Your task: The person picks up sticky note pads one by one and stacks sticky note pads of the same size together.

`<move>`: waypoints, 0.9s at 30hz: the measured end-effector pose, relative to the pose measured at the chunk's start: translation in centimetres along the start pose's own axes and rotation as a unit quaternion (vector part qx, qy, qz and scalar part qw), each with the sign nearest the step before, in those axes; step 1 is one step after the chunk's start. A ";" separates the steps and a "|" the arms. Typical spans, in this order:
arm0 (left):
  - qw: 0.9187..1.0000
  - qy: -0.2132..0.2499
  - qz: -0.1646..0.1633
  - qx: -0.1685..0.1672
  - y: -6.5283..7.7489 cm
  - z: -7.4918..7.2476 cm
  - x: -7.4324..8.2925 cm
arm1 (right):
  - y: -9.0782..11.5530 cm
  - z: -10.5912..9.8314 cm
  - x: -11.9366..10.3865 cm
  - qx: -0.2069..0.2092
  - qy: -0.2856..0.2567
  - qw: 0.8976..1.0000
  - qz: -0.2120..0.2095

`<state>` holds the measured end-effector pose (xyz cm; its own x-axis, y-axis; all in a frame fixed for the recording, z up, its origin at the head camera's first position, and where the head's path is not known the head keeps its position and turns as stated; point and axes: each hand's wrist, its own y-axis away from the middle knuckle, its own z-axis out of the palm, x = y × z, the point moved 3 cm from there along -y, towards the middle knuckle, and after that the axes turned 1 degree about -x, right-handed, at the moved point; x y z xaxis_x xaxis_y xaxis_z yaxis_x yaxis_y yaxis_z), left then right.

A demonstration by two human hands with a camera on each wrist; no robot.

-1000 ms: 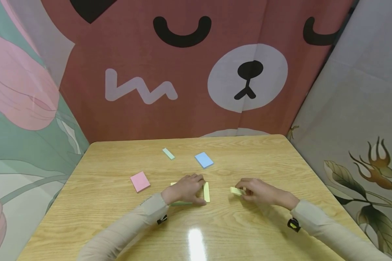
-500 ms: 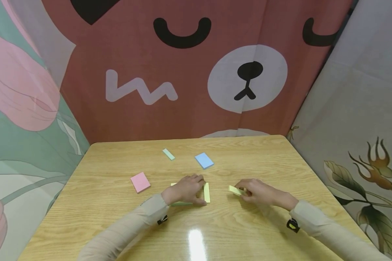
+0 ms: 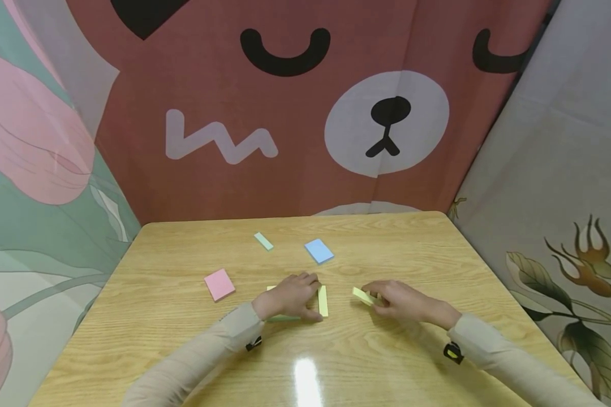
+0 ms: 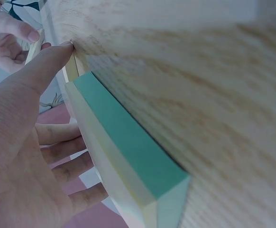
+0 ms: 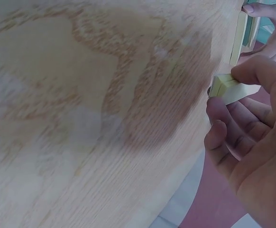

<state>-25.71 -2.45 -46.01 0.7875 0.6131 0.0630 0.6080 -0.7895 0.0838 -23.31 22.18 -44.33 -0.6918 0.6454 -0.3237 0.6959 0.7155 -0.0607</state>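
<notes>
Yellow pad (image 3: pixel 361 295) pinched in your right hand (image 3: pixel 399 299): hold it level; your left hand (image 3: pixel 290 295) grips the strip (image 3: pixel 323 302) endwise.

Head view looks down from six o'clock toward twelve; close wrist views share left hand (image 3: pixel 291 296) and right hand (image 3: pixel 401 301).
</notes>
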 end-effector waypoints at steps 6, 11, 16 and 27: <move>1.000 -0.003 -0.002 0.000 0.0 -0.1 0.0 | -0.1 -0.1 -0.1 0.001 0.004 1.000 -0.003; 1.000 -0.008 0.001 -0.001 0.0 -0.2 0.1 | -0.1 0.2 -0.1 0.001 0.024 1.000 -0.017; 1.000 -0.008 -0.003 -0.005 0.0 -0.3 0.2 | -0.2 0.4 -0.3 0.003 0.025 0.999 -0.035; 1.000 -0.009 0.000 -0.008 0.1 -0.4 0.2 | -0.4 0.4 -0.7 0.004 0.028 0.999 -0.038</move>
<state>-25.53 -2.35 -45.62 0.7897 0.6117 0.0457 0.6058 -0.7895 0.0987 -22.99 21.36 -44.47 -0.7524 0.6033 -0.2643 0.6423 0.7609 -0.0918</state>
